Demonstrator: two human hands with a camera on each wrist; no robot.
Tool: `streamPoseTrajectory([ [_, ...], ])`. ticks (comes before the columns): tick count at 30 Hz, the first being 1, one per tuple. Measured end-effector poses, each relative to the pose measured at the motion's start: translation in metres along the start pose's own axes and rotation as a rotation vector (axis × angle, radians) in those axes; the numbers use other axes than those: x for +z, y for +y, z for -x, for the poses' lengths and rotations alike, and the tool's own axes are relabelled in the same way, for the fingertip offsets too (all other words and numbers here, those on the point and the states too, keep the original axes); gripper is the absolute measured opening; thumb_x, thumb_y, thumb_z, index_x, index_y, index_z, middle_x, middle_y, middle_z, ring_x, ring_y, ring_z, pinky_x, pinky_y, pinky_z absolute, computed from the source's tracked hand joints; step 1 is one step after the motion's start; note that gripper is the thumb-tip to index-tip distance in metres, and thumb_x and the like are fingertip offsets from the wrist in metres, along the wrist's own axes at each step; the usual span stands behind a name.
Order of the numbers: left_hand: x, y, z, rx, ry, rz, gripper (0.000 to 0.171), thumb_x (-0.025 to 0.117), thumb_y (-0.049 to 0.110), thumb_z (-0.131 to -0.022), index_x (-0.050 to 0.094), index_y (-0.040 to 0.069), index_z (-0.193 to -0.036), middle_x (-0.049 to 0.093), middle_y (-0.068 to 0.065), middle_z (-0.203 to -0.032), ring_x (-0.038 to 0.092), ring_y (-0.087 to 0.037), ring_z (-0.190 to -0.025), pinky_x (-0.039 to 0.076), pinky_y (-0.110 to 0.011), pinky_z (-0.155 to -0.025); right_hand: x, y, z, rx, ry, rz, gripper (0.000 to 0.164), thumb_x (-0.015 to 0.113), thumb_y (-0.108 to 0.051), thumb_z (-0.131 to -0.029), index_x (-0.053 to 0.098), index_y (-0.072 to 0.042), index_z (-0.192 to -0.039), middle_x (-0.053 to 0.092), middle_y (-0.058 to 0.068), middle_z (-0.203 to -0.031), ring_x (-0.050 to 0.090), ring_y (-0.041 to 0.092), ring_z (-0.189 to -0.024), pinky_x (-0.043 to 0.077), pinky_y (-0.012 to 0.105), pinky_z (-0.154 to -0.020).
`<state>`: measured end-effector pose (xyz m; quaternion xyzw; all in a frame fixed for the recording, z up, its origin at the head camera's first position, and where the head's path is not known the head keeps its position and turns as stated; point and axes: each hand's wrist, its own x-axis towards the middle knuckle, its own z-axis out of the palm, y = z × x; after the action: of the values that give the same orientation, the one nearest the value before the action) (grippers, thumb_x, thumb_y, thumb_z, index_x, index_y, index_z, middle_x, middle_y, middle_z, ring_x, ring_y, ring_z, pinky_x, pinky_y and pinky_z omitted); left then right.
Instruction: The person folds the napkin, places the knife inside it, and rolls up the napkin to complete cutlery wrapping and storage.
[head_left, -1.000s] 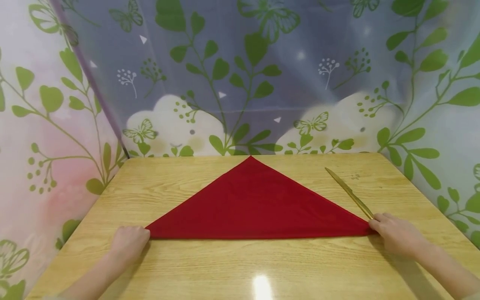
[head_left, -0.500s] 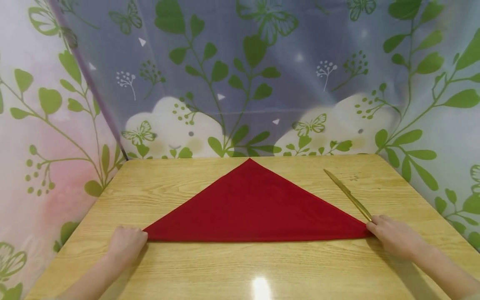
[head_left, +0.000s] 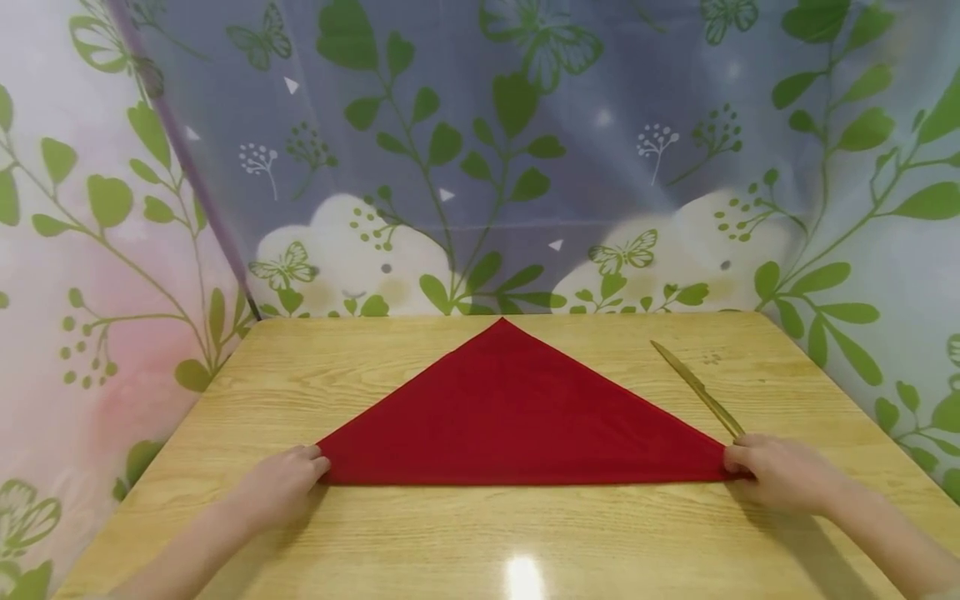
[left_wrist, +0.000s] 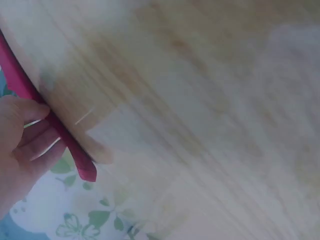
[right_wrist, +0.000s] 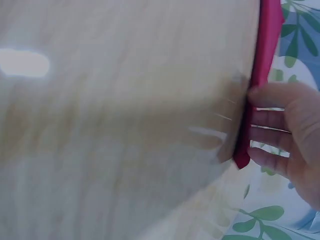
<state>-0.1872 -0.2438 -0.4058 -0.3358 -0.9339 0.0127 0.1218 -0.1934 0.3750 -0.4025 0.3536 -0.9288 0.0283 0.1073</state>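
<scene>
A red cloth napkin (head_left: 510, 417), folded into a triangle, lies on the table with its point away from me and its long fold toward me. My left hand (head_left: 288, 483) pinches the fold close to the left corner. In the left wrist view the thumb (left_wrist: 36, 109) presses on the near side of the red edge (left_wrist: 62, 132), the fingers are behind it, and the tip sticks out past them. At the right corner, my right hand (head_left: 783, 471) pinches the fold the same way. The right wrist view has its thumb (right_wrist: 270, 95) against the red edge (right_wrist: 243, 145).
A gold table knife (head_left: 693, 383) lies slantwise on the wooden table (head_left: 480, 533), right of the napkin. Its handle end reaches my right hand's knuckles. Printed fabric (head_left: 465, 167) with leaves and butterflies hangs behind the table and along both sides.
My left hand has shifted right, inward along the fold, so its grip now covers the left corner. My right hand has moved slightly left. The napkin stays flat and the knife lies as before.
</scene>
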Motion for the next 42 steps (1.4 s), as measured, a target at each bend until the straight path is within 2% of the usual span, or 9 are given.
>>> streamPoseTrajectory([
  [3,-0.001,0.0,-0.003,-0.015,-0.009,0.097,0.011,0.066,-0.001,-0.069,0.061,0.007,-0.073,0.049,0.003,-0.07,0.054,-0.018,-0.064,0.048,-0.032,-0.057,-0.004,-0.002,-0.012,0.074,-0.043,-0.099,0.026,0.072,-0.013,-0.074,0.05,-0.024,-0.069,0.04,-0.019,-0.067,0.036,-0.002,-0.059,0.033,0.022,-0.05],
  [7,-0.001,-0.003,-0.007,0.007,-0.014,0.153,0.016,0.063,-0.003,-0.067,0.058,0.012,-0.071,0.049,0.004,-0.07,0.051,-0.015,-0.063,0.046,-0.03,-0.056,-0.009,0.002,-0.032,0.217,-0.043,-0.104,0.01,0.067,-0.011,-0.079,0.059,-0.013,-0.074,0.05,-0.01,-0.067,0.047,0.006,-0.06,0.042,0.03,-0.055],
  [13,0.0,-0.004,-0.014,0.031,-0.051,0.164,0.023,0.064,-0.001,-0.068,0.052,0.018,-0.065,0.043,0.009,-0.068,0.044,-0.009,-0.06,0.041,-0.027,-0.055,-0.013,0.018,-0.051,0.405,-0.109,-0.106,0.006,0.058,-0.008,-0.081,0.058,-0.004,-0.076,0.054,-0.001,-0.064,0.051,0.016,-0.059,0.043,0.037,-0.055],
  [17,-0.002,-0.005,-0.016,0.041,-0.078,0.154,0.023,0.066,0.0,-0.07,0.052,0.017,-0.064,0.042,0.009,-0.067,0.042,-0.008,-0.058,0.041,-0.027,-0.055,-0.014,0.028,-0.059,0.472,-0.154,-0.085,0.008,0.056,-0.008,-0.08,0.059,-0.001,-0.079,0.059,0.008,-0.07,0.055,0.023,-0.064,0.045,0.042,-0.057],
  [19,-0.002,-0.006,-0.017,0.048,-0.087,0.154,0.023,0.066,0.0,-0.07,0.052,0.016,-0.064,0.042,0.009,-0.067,0.041,-0.008,-0.058,0.04,-0.026,-0.055,-0.013,0.031,-0.061,0.506,-0.169,-0.085,0.008,0.055,-0.008,-0.078,0.057,-0.001,-0.074,0.057,0.008,-0.069,0.053,0.023,-0.062,0.043,0.04,-0.054],
  [24,-0.001,-0.006,-0.017,0.058,-0.089,0.163,0.021,0.068,0.002,-0.071,0.054,0.015,-0.064,0.042,0.009,-0.067,0.041,-0.007,-0.058,0.041,-0.026,-0.055,-0.008,0.034,-0.062,0.565,-0.2,-0.116,0.018,0.056,-0.01,-0.076,0.045,-0.01,-0.061,0.041,0.001,-0.058,0.038,0.017,-0.054,0.029,0.031,-0.048],
  [31,-0.001,-0.006,-0.016,0.05,-0.079,0.168,0.018,0.072,0.007,-0.072,0.057,0.015,-0.065,0.043,0.009,-0.067,0.042,-0.006,-0.058,0.042,-0.026,-0.055,-0.002,0.036,-0.063,0.604,-0.198,-0.112,0.011,0.055,-0.009,-0.073,0.048,-0.006,-0.064,0.049,0.007,-0.063,0.045,0.022,-0.057,0.036,0.036,-0.049],
  [35,-0.001,-0.006,-0.017,0.049,-0.073,0.17,0.021,0.071,0.007,-0.072,0.055,0.016,-0.063,0.042,0.009,-0.066,0.041,-0.007,-0.057,0.041,-0.025,-0.054,0.001,0.037,-0.063,0.616,-0.161,-0.138,0.015,0.057,-0.01,-0.071,0.046,-0.007,-0.06,0.046,0.004,-0.058,0.042,0.021,-0.054,0.035,0.034,-0.048],
  [42,-0.001,-0.005,-0.017,0.052,-0.069,0.179,0.023,0.07,0.006,-0.072,0.053,0.017,-0.062,0.042,0.009,-0.066,0.043,-0.007,-0.057,0.041,-0.026,-0.054,0.003,0.039,-0.062,0.603,-0.167,-0.142,0.023,0.06,-0.016,-0.071,0.043,-0.01,-0.058,0.04,-0.001,-0.055,0.036,0.017,-0.051,0.031,0.031,-0.046],
])
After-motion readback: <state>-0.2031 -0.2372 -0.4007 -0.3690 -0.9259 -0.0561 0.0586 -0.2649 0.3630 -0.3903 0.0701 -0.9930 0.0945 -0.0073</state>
